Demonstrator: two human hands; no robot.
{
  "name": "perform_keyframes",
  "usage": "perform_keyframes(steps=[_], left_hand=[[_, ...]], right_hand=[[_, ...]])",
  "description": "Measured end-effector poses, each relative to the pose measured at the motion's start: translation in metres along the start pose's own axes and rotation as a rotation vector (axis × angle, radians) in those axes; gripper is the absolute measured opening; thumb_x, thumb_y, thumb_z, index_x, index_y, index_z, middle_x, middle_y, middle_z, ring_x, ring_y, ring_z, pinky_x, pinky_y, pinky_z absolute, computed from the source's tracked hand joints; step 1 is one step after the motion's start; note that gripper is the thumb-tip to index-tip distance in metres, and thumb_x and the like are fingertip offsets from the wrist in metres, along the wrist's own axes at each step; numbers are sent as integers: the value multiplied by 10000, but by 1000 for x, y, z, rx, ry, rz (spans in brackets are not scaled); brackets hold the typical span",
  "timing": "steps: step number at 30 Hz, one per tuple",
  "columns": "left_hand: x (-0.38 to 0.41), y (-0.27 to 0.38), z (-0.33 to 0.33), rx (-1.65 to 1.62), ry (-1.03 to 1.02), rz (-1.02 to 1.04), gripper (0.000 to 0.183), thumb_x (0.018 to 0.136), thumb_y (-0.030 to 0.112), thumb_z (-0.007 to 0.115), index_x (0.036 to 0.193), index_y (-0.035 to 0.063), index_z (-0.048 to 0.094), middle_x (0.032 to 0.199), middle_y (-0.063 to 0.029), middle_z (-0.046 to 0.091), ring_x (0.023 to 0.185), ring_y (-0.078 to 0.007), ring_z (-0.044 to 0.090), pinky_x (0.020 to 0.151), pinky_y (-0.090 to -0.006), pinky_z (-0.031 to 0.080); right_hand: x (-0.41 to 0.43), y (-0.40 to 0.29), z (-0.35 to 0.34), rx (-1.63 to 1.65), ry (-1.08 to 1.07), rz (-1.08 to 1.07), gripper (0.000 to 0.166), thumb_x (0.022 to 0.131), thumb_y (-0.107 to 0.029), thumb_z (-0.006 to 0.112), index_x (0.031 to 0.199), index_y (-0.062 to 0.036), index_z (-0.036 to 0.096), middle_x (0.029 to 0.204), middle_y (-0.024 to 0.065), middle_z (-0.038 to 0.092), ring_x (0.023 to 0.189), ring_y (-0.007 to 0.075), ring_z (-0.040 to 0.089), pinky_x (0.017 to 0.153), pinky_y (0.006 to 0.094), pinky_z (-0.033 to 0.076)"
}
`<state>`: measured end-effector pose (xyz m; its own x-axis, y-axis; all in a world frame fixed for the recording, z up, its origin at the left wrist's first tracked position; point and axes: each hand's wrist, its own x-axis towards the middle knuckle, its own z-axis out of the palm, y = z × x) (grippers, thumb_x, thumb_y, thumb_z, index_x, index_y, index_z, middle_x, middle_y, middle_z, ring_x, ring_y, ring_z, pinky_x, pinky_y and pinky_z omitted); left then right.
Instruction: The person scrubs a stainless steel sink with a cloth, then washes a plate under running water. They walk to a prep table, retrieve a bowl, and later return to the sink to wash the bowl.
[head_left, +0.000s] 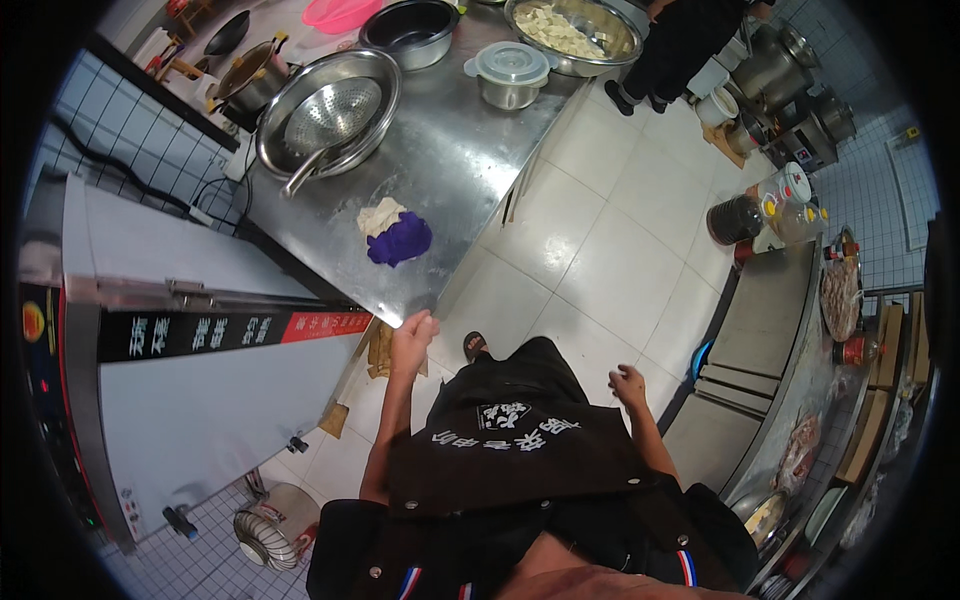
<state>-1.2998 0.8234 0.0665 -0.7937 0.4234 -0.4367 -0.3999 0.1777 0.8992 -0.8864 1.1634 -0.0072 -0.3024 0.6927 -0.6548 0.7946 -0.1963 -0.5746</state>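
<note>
My left hand (415, 341) is beside the near corner of a stainless-steel table (469, 157), its fingers curled in. I cannot tell whether it touches the corner, and the inside of the hand is hidden. My right hand (628, 384) hangs over the tiled floor at my right side, fingers loosely bent and apart, with nothing in it. On the table, closest to my left hand, lies a crumpled purple cloth or glove (400, 238). A pale crumpled piece (381, 217) lies against it; its material is unclear.
A steel basin (270, 154) holds a perforated strainer (334, 112). Farther along stand a lidded pot (512, 79) and a bowl of white cubes (566, 30). A white appliance (225, 420) flanks my left, steel cabinets (757, 322) my right. Another person (679, 49) stands ahead.
</note>
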Motion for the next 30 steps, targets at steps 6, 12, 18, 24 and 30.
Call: perform_keyframes(steps=[6,12,18,24,30], left_hand=[[68,36,16,-28,53,-55,394,1000,230,594,1308,-15,577,1117,-128,708,922,-177,694,808,-298,562],[87,56,38,-55,237,-174,415,1013,257,569,1327,-14,559,1146,-143,691,973,-196,687,846,-311,548],[94,80,75,-183,472,-223,405,1019,233,560,1314,-44,548,1163,-188,668,990,-239,679,873,-340,556],[95,78,116,-225,547,-317,414,1004,242,590,1308,-37,557,1147,-175,690,971,-234,690,845,-341,558],[120,91,139,-221,552,-334,436,1007,239,583,1327,-54,537,1155,-180,685,982,-243,691,861,-354,560]], right_hand=[[104,-200,11,489,-70,-161,457,920,-203,701,1273,38,539,956,88,650,800,164,669,646,269,540],[212,-493,30,530,-144,-389,621,901,-301,729,1341,75,501,1075,132,640,856,200,681,682,307,587],[323,-661,71,544,-151,-328,762,812,-487,783,1307,34,527,1114,142,612,898,221,635,738,377,583],[396,-691,111,490,37,-435,494,772,-411,832,920,21,642,760,29,610,638,115,536,562,270,437],[383,-677,101,545,-43,-337,441,807,-403,816,909,-27,610,820,28,612,704,123,573,599,306,492]])
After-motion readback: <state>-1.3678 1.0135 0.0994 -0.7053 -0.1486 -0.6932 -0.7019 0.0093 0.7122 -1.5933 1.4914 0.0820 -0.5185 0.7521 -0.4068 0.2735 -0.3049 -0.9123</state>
